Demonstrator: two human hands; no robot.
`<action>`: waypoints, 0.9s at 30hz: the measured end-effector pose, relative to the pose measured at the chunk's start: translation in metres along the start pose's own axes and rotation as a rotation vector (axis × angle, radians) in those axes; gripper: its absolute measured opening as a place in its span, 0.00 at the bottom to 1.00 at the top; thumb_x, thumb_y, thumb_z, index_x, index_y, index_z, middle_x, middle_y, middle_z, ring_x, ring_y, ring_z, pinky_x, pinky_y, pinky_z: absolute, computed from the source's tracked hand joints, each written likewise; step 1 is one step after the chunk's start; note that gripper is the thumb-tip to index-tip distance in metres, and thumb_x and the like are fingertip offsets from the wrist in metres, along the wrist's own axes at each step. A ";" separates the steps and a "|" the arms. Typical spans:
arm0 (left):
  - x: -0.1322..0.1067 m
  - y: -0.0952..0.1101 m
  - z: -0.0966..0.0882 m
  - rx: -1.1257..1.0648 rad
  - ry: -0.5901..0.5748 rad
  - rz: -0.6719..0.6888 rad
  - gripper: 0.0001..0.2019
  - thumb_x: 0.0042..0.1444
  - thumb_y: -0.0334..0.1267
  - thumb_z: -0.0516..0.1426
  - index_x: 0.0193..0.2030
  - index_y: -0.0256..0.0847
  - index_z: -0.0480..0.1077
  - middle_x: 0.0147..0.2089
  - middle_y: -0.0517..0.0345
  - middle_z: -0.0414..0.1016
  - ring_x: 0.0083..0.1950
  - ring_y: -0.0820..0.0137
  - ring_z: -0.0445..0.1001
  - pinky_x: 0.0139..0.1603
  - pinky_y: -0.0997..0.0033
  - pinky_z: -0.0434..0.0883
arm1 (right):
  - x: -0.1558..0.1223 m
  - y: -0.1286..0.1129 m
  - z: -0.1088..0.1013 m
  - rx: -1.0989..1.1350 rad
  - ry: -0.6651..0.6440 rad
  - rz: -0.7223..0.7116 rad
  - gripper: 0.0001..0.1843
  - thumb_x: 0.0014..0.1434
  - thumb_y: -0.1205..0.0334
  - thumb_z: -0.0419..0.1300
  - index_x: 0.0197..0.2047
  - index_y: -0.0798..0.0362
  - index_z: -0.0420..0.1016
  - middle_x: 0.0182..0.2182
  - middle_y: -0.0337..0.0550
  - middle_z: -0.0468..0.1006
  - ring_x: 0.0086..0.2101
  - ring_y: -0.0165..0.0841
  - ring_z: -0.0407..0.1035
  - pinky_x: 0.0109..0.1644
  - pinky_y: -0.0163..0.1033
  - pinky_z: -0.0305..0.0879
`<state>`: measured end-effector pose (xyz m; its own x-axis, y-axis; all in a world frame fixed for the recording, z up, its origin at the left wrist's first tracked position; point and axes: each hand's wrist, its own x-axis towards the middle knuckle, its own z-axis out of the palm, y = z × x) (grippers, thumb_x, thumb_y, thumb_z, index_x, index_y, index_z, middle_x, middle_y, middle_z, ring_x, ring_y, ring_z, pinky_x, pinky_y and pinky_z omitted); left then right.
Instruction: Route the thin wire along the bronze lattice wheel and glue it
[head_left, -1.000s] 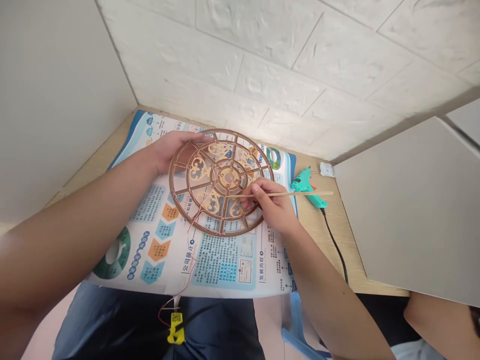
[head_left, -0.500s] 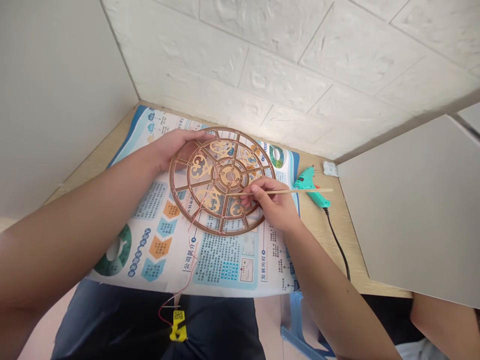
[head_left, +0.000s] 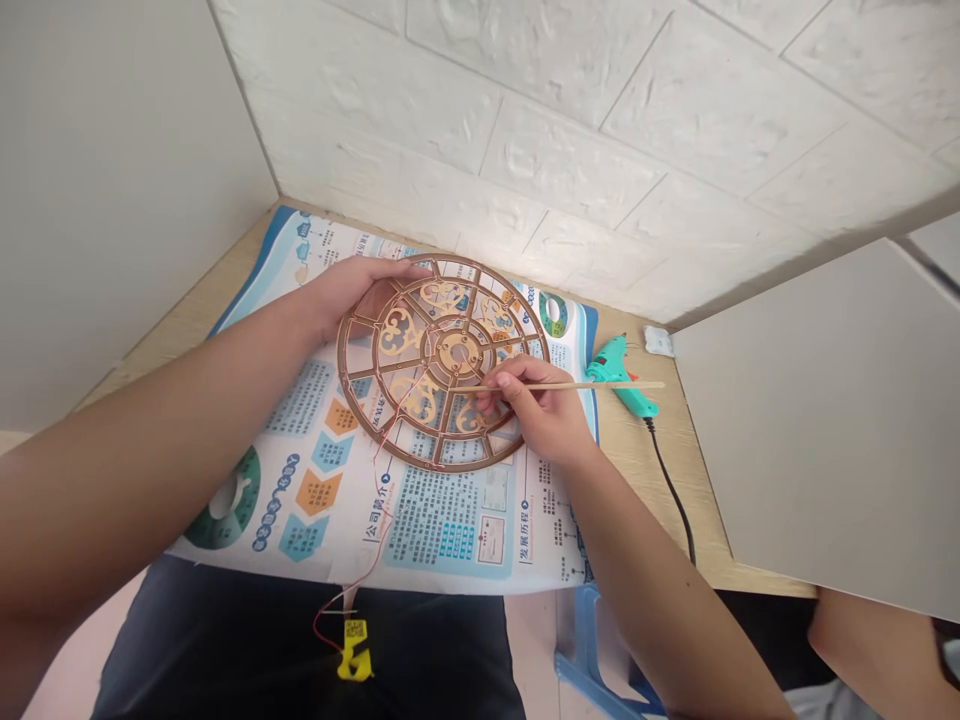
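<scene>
A round brown openwork wheel frame with spokes and golden scroll ornaments is tilted over the printed sheet on the table. My left hand grips its upper left rim, thumb on top and the other fingers behind. Between the thumb and fingers of my right hand is a thin wooden stick, whose left tip reaches a spoke just below the hub. Thin red and white wires run from the wheel down across the sheet to a yellow tag-like piece hanging at the table's front edge.
A teal glue gun with a black cord lies right of the printed sheet. Behind it is a small white object. Panels stand at both sides, a white brick-pattern wall behind. Another person's arm shows at lower right, near a blue stool.
Hardly anything differs. The whole view has shifted slightly, and both hands keep their holds on the wheel and the stick.
</scene>
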<state>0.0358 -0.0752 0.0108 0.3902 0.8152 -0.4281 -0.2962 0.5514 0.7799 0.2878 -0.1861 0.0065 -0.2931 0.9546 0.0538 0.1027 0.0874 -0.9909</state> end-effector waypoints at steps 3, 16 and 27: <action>-0.001 0.001 0.001 -0.004 0.006 -0.004 0.14 0.64 0.36 0.60 0.54 0.31 0.75 0.42 0.52 0.83 0.40 0.67 0.79 0.58 0.61 0.75 | 0.000 0.000 0.000 0.002 0.002 0.001 0.20 0.64 0.42 0.65 0.34 0.51 0.76 0.28 0.41 0.81 0.27 0.30 0.75 0.31 0.37 0.73; -0.002 0.001 0.001 0.097 0.019 -0.034 0.16 0.63 0.40 0.59 0.53 0.36 0.79 0.48 0.48 0.84 0.48 0.59 0.83 0.58 0.58 0.79 | 0.004 0.004 -0.003 0.086 0.077 0.077 0.24 0.57 0.35 0.68 0.30 0.49 0.74 0.26 0.40 0.81 0.24 0.33 0.75 0.29 0.41 0.73; -0.009 0.003 0.008 0.063 0.021 -0.032 0.18 0.66 0.38 0.58 0.59 0.31 0.74 0.45 0.49 0.84 0.45 0.64 0.80 0.66 0.54 0.71 | 0.002 0.004 -0.001 0.059 0.047 0.054 0.21 0.60 0.39 0.67 0.31 0.49 0.76 0.26 0.38 0.80 0.26 0.31 0.74 0.31 0.40 0.74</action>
<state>0.0383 -0.0821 0.0199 0.3802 0.8013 -0.4619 -0.2279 0.5652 0.7929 0.2888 -0.1838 0.0031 -0.2432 0.9700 0.0040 0.0603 0.0193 -0.9980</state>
